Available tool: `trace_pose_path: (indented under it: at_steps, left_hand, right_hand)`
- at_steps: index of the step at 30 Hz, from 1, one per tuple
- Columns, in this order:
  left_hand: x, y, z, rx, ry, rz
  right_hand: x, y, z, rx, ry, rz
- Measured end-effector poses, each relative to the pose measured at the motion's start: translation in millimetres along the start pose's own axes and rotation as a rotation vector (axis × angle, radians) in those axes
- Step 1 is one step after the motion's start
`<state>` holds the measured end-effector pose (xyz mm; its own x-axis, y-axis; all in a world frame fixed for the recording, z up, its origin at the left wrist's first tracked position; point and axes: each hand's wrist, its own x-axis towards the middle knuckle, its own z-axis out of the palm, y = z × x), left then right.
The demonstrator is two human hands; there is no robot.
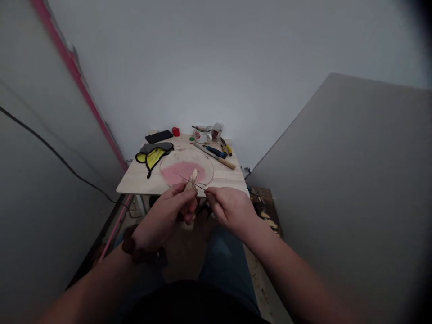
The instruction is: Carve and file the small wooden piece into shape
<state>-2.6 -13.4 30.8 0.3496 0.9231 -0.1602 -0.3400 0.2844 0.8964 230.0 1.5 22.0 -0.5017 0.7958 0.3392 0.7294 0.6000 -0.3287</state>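
Note:
My left hand (172, 211) is closed around a small pale wooden piece (192, 179) that sticks up out of the fist. My right hand (229, 209) is pinched on a thin wire (189, 181) that runs leftward across the wooden piece. Both hands are held close together above my lap, just in front of the near edge of a small wooden table (135, 182). A dark bead bracelet (130, 246) circles my left wrist.
On the table lie a round hoop with a pink sheet (182, 171), a yellow and black cloth (153, 156), a black phone (159, 136), a red cap (176, 131), a mug (201, 135), a jar (218, 131), a wooden-handled knife (216, 157) and pliers (226, 147). Grey panels stand left and right.

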Motion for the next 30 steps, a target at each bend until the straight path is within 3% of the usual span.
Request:
trace_pose_path:
  at_steps: [7, 13, 18, 23, 26, 30]
  left_hand:
    - [-8, -1, 7.0, -0.052, 0.010, 0.019]
    - [-21, 5, 19.5, -0.190, 0.074, 0.009]
    - [-28, 9, 9.6, -0.227, 0.124, 0.009]
    - [-22, 10, 5.1, -0.241, 0.103, 0.020]
    - [-21, 13, 7.3, -0.230, 0.075, 0.024]
    - [-12, 7, 1.0, -0.271, 0.025, 0.000]
  right_hand:
    - [10, -5, -12, -0.086, -0.050, -0.111]
    - [1, -1, -8, -0.073, 0.005, -0.237]
    - [-21, 21, 0, -0.082, 0.068, -0.274]
    - [-21, 22, 9, -0.108, 0.086, -0.262]
    - [-18, 21, 5, -0.157, 0.103, -0.267]
    - [-17, 30, -5, -0.223, 0.021, -0.245]
